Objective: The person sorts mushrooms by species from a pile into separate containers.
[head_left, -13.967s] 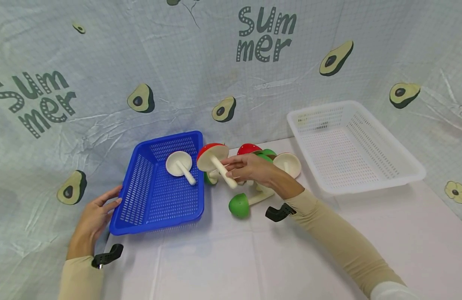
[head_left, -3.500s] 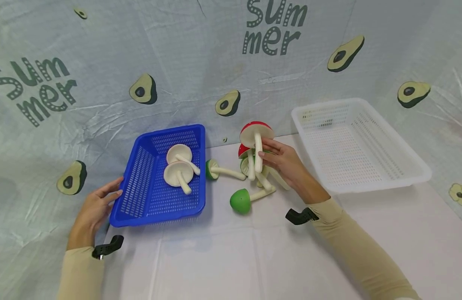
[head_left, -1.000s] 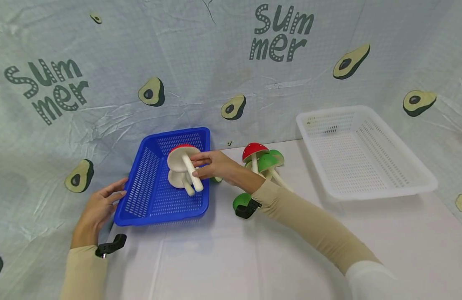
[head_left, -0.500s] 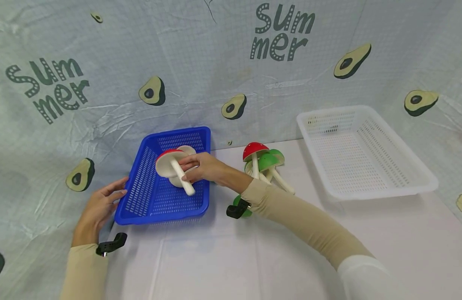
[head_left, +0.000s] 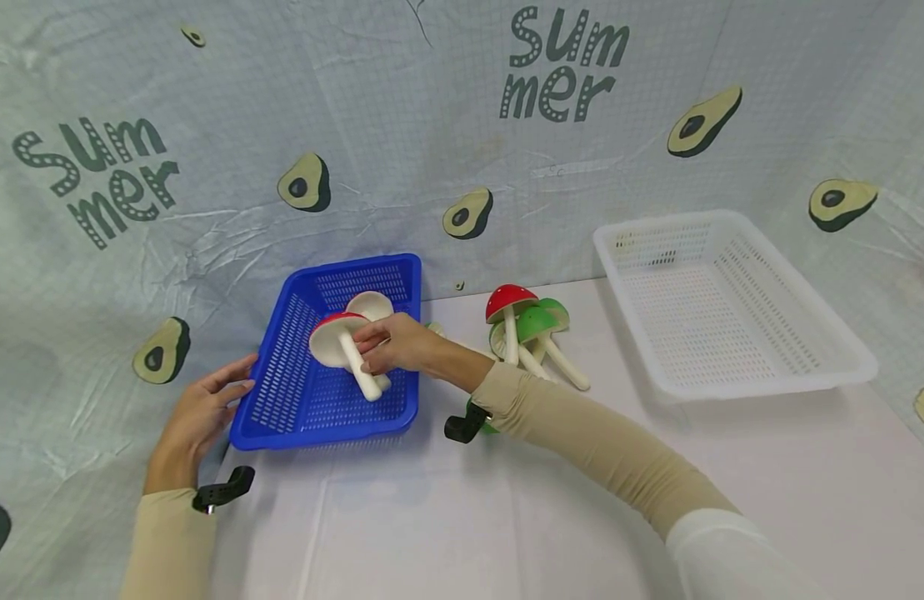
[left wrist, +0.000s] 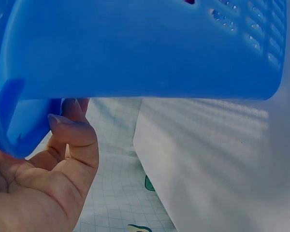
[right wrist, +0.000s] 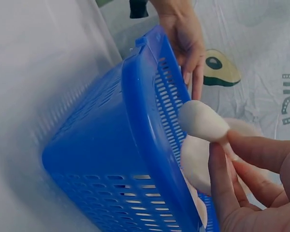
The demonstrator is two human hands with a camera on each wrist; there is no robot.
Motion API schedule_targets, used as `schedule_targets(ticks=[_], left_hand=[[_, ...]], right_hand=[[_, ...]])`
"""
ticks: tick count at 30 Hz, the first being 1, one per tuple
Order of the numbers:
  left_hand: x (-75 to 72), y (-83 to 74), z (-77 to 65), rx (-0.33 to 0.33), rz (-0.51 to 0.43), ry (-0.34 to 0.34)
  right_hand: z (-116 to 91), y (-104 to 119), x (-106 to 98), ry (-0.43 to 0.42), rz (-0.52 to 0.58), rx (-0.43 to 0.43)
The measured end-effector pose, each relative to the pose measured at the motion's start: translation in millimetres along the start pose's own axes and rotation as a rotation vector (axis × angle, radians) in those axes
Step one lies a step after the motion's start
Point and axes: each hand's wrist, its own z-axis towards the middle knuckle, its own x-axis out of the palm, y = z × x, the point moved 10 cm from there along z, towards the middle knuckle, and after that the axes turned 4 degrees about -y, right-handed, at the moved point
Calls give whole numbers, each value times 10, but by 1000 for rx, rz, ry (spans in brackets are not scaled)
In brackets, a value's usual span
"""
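Observation:
My right hand (head_left: 402,343) pinches the white stem of a red-capped toy mushroom (head_left: 330,343) over the blue plastic basket (head_left: 319,433). In the right wrist view thumb and fingers meet round that stem (right wrist: 203,121). Beneath it, two more mushrooms lie in the basket: one shows its pale underside (head_left: 370,305), the other is mostly hidden. At the basket's left side my left hand (head_left: 195,417) grips the rim, with fingers curled at the edge in the left wrist view. Right of the basket, a red mushroom (head_left: 509,302) and several green mushrooms (head_left: 535,322) lie piled.
A white perforated basket (head_left: 776,390) stands at the right with nothing in it. My right forearm crosses the table (head_left: 402,533) and partly covers green mushrooms near the blue basket. A printed cloth (head_left: 387,125) hangs close behind both baskets.
Over the last second my right hand has carried the mushroom left and lower within the basket. Earlier it lifted this mushroom from the pile. My left hand has stayed on the rim.

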Motion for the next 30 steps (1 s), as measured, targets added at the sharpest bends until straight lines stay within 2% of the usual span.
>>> schedule_targets(ticks=[7, 11, 16, 19, 24, 30], left_hand=[[10, -11, -11, -2, -49, -2], [10, -12, -5, 1, -3, -14], [2, -5, -3, -4, 50, -28], [0, 3, -14, -15, 19, -28], [11, 5, -31, -30, -95, -12], [16, -6, -27, -14, -114, -2]], right_hand=[[-51, 8, -50, 2, -59, -28], [-129, 26, -157, -1, -102, -63], [-249, 35, -380, -31, -91, -70], [-318, 26, -527, -50, -67, -69], [-450, 6, -755, -82, -7, -81], [-568, -113, -1004, -150, 52, -52]])
